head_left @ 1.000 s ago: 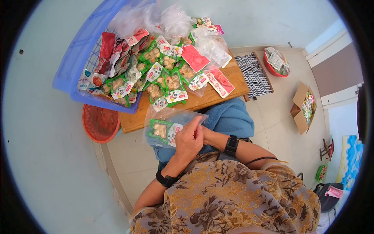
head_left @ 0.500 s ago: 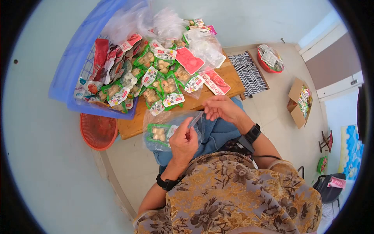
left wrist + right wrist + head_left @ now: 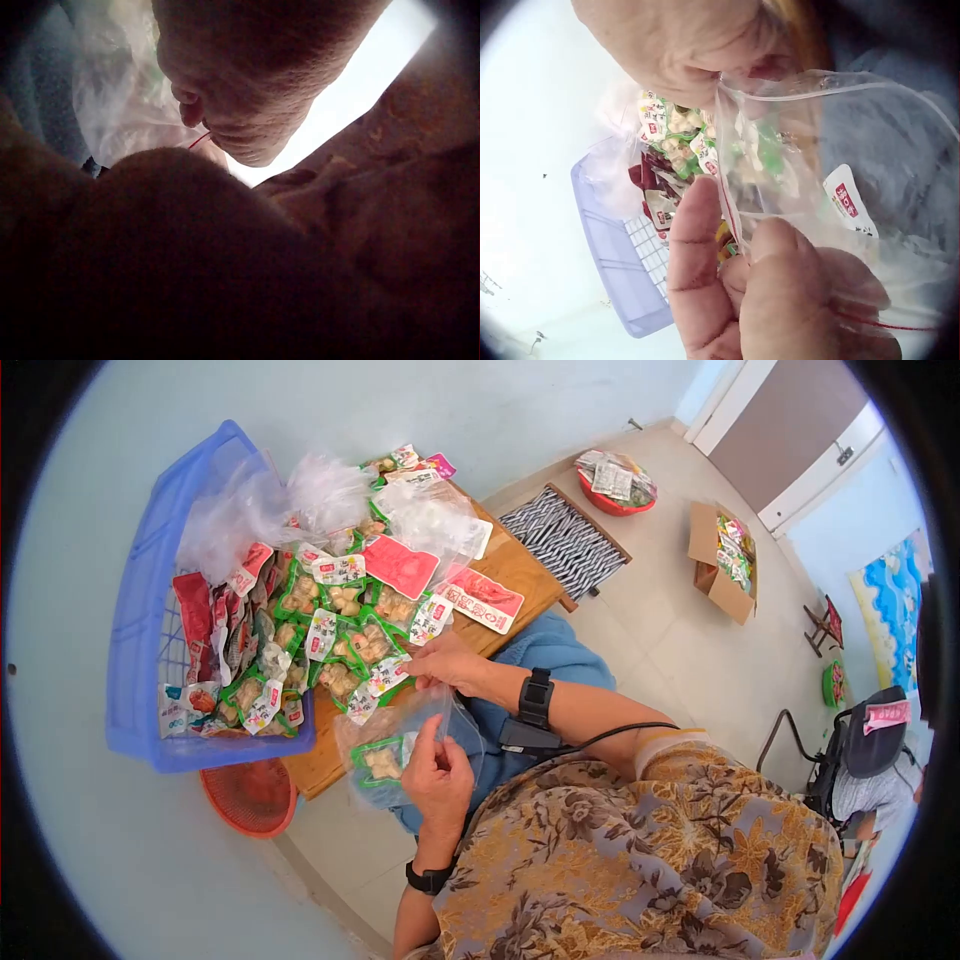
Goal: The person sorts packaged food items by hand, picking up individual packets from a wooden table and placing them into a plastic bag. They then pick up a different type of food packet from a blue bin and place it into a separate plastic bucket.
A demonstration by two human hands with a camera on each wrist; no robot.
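Observation:
A clear zip bag (image 3: 415, 712) lies between my hands over the blue cloth on the lap. Inside it sits a green-edged sealed food pack (image 3: 382, 763) with pale chunks and a white label. My left hand (image 3: 440, 785) pinches the near rim under its thumb, index finger pointing up. At the table's edge, my right hand (image 3: 447, 660) pinches the far rim. The right wrist view shows the bag's mouth (image 3: 780, 97) spread between the hands, with a red zip line along it. In the dark left wrist view, the bag (image 3: 120, 112) shows behind the fingers.
On the wooden table (image 3: 525, 575) lie heaped food packs (image 3: 370, 643), flat red packs (image 3: 400, 563) and plastic bags. A blue crate (image 3: 150, 630) holds more packs at left, above a red basket (image 3: 250, 795). A stool (image 3: 568, 540) and cardboard box (image 3: 725, 560) stand at right.
The right hand left the left hand, swung out to the right, then came forward to the bag's far rim. The bag's mouth has spread. The head view has turned to the right.

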